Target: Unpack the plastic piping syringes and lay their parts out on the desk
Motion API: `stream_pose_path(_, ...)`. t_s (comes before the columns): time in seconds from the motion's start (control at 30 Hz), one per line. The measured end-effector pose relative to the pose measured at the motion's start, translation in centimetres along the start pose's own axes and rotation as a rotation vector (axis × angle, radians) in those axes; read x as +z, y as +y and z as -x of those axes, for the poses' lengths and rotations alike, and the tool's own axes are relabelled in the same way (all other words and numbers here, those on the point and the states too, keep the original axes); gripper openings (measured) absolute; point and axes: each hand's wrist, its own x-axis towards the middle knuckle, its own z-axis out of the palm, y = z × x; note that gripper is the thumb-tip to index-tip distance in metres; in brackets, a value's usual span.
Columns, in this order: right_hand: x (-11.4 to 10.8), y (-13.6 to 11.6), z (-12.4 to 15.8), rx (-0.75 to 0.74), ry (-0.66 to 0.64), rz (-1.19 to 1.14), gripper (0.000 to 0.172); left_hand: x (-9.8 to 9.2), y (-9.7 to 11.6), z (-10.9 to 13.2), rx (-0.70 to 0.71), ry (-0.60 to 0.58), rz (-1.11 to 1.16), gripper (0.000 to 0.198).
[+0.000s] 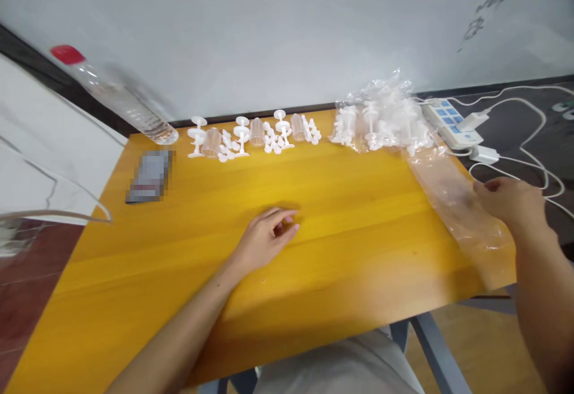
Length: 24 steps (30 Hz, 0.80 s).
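Observation:
My left hand rests over the middle of the yellow table, fingers loosely bent, thumb apart from them and nothing between. On the right, my right hand is curled beside a flat, clear plastic bag. Its fingertips are mostly hidden, so what they hold, if anything, does not show. Along the back edge lie three groups of small plastic parts: white disc-ended pieces, clear cups and clusters of white knobs. A crumpled clear bag contains more such white parts.
A clear bottle with a red cap and a blurred-out dark phone-like object are at the left. A white power strip with a plugged-in adapter and looping white cables lies at the far right. A whiteboard stands behind the table.

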Motion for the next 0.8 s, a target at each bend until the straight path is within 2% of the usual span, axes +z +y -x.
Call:
stream_pose_path(0.1,-0.9,-0.4,1.8,-0.011,0.032,0.012,0.058,0.6,1.5,-3.4,0.085,0.019,-0.088,0.028)
stream_pose_path(0.13,-1.3,-1.1,2.7,-0.071,0.111,-0.028,0.061,1.2,2.2,-5.4,0.134,0.031,-0.130,0.030)
stream_pose_path(0.23,-2.7,-4.8,6.0,-0.215,0.330,-0.233,0.050,4.1,4.5,-12.9,0.265,0.056,-0.277,0.039)
stream_pose_path(0.3,-3.6,-8.2,8.0,-0.237,0.360,-0.435,0.045,6.2,5.9,-18.2,0.260,0.080,-0.419,0.049)
stream_pose_path(0.33,-3.9,-10.1,8.7,-0.235,0.297,-0.564,0.044,7.1,6.5,-20.5,0.229,0.101,-0.500,0.051)
stream_pose_path(0.4,-4.1,-13.7,9.6,-0.188,0.032,-0.861,0.046,8.4,7.2,-23.7,0.147,0.103,-0.619,0.050)
stream_pose_path(0.43,-4.0,-15.5,9.7,-0.151,-0.117,-1.003,0.049,8.7,7.4,-24.5,0.118,0.092,-0.652,0.047)
stream_pose_path(0.5,-3.5,-18.5,9.3,-0.061,-0.365,-1.250,0.053,8.9,7.5,-24.3,0.097,0.060,-0.678,0.041)
stream_pose_path(0.6,-2.4,-21.8,7.8,0.030,-0.541,-1.447,0.053,8.7,7.6,-20.6,0.118,0.024,-0.700,0.036)
stream_pose_path(0.7,-1.7,-23.5,6.6,0.031,-0.576,-1.450,0.057,9.1,8.4,-15.4,0.178,0.002,-0.721,0.042)
stream_pose_path(0.8,-1.7,-23.6,6.8,-0.017,-0.452,-1.302,0.071,10.5,9.8,-10.4,0.294,0.006,-0.719,0.046)
